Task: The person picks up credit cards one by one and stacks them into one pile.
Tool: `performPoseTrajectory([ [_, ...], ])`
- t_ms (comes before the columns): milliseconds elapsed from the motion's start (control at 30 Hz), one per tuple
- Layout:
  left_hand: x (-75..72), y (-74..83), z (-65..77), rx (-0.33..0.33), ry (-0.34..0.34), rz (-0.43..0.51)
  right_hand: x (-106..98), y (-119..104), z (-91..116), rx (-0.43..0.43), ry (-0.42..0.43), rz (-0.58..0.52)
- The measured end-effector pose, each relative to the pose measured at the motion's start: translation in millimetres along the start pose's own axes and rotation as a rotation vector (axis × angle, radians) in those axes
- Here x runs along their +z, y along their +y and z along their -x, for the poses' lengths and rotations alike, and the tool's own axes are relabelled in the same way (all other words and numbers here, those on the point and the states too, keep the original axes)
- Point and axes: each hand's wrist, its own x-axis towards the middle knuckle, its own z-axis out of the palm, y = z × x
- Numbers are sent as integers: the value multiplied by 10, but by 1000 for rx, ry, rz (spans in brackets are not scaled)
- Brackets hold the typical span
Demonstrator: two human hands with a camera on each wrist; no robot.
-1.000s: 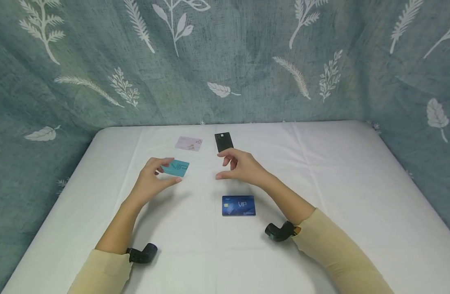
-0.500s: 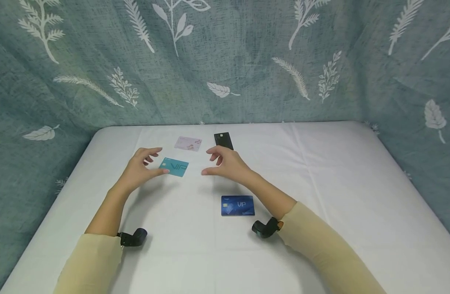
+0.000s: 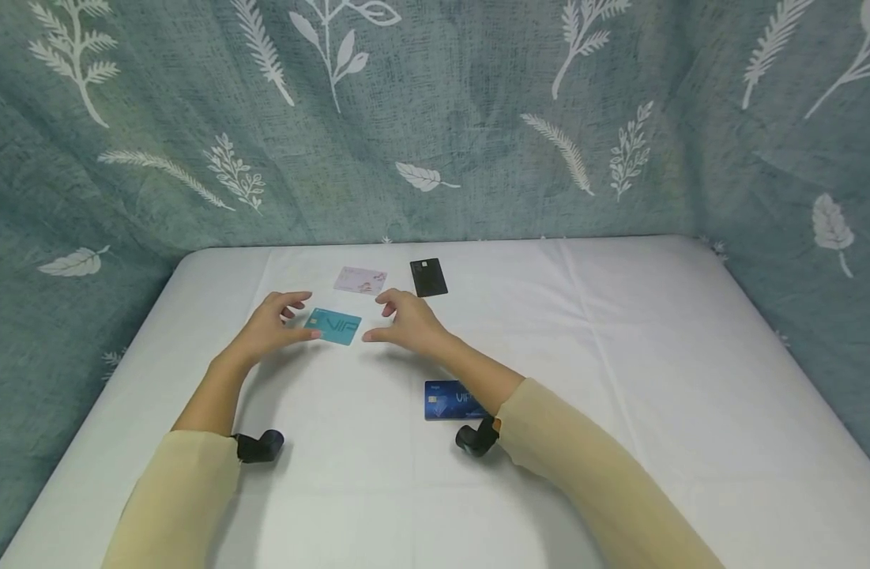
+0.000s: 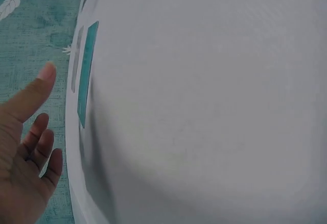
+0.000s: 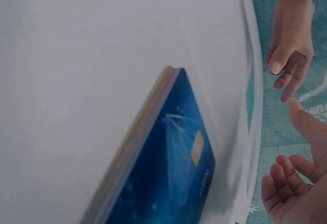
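A teal card (image 3: 338,325) lies flat on the white cloth between my two hands. On its left side is my left hand (image 3: 267,328), thumb and fingers parted; in the head view the thumb tip overlaps the card's edge, while the left wrist view shows the hand (image 4: 25,147) apart from the card (image 4: 88,76). My right hand (image 3: 412,322) hovers to the card's right with a gap between thumb and fingers, holding nothing. Nearer me, a blue VIP card (image 3: 445,401) is partly covered by my right forearm; in the right wrist view it tops a stack (image 5: 168,152) of cards.
Toward the back edge lie a pale pink card (image 3: 360,280) and a black card (image 3: 429,277). White cloth (image 3: 655,356) covers the table. Behind it hangs a green curtain (image 3: 477,142) with leaf prints. Each wrist wears a black camera (image 3: 260,446).
My left hand has drawn back left from over the teal card. My right hand has moved left, away from the black card toward the teal one, its forearm now crossing the blue card.
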Motion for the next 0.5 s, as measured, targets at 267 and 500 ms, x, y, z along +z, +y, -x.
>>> performPoseTrajectory([
  [267,41,-87,-64,-37,-43,-89,216,-30,-147,27,-48,67],
  [500,57,-182,-169,-98,-58,-32,358,-74,-239,64,-50,71],
])
